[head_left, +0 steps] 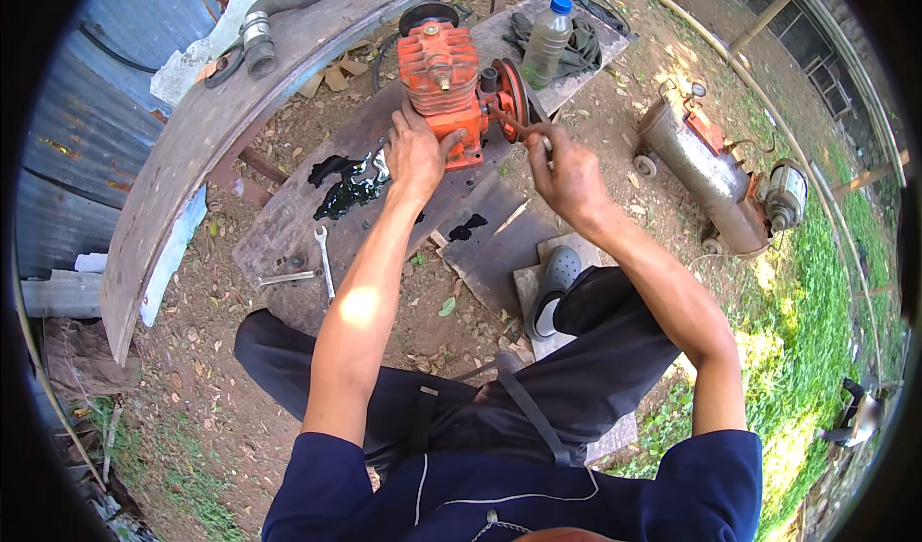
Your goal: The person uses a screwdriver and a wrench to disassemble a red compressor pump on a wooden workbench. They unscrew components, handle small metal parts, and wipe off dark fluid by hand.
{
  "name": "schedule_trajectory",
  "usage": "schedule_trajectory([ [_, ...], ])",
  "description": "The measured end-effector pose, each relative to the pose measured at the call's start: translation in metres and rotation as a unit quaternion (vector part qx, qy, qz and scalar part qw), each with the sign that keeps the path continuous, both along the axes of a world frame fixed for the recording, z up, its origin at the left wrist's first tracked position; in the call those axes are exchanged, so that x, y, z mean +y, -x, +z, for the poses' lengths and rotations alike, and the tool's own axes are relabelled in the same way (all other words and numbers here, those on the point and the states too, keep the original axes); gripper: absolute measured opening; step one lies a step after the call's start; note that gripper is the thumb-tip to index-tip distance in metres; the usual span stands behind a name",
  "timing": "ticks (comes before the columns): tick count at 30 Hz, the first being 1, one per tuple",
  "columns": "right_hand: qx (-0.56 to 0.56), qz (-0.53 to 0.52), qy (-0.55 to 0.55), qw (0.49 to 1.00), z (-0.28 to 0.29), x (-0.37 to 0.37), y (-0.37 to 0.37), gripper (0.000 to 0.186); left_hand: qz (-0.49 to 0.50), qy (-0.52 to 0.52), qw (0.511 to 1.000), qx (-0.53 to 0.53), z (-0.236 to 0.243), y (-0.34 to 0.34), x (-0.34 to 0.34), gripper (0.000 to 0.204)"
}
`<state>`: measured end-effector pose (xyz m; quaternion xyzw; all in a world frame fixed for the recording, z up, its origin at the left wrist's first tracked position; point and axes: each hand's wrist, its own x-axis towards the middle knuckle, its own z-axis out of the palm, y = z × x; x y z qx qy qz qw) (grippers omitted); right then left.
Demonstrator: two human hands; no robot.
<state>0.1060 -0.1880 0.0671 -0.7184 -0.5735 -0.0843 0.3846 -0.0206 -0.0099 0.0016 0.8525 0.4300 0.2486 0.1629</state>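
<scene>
Fingers (540, 158) of right hand (574, 182) wrapped around a thin reddish tool (506, 120) beside the pulley (514, 86), left hand (415, 158) spread against the orange compressor pump (440, 72), which stands upright on a wooden board (274, 235) bearing dark liquid (351, 194) and two wrenches (326, 262).

The wooden tabletop (279, 220) is low and stained — on it are one red compressor pump (439, 76), black liquid (338, 199), two wrenches (325, 259), a blue-capped bottle (547, 45) and dark cloth (582, 50).

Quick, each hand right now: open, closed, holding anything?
Left hand: open, thumb spread, braced against the orange pump.
Right hand: closed around a thin rod-like tool.
</scene>
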Motion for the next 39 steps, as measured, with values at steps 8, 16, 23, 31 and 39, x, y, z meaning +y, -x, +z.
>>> schedule_trajectory([
  [8, -0.025, -0.007, 0.017, 1.0, 0.023, 0.028, -0.008, 0.022, 0.0, 0.015, 1.0, -0.011, 0.001, -0.002, -0.002, 0.102],
  [16, 0.127, -0.11, 0.089, 0.982, 0.059, 0.132, -0.102, 0.049, 0.004, 0.035, 0.999, 0.014, 0.001, -0.002, 0.001, 0.108],
  [23, -0.02, -0.171, 0.079, 0.982, 0.072, 0.127, -0.101, 0.047, 0.008, 0.033, 0.999, 0.013, 0.004, -0.003, -0.001, 0.104],
  [31, -0.01, -0.109, 0.032, 0.994, 0.062, 0.04, -0.026, 0.029, 0.003, 0.027, 1.0, -0.005, 0.003, 0.001, 0.001, 0.1],
  [39, 0.02, -0.106, 0.001, 0.994, 0.024, 0.03, -0.034, 0.025, -0.002, 0.012, 1.0, 0.004, 0.004, -0.003, 0.0, 0.101],
])
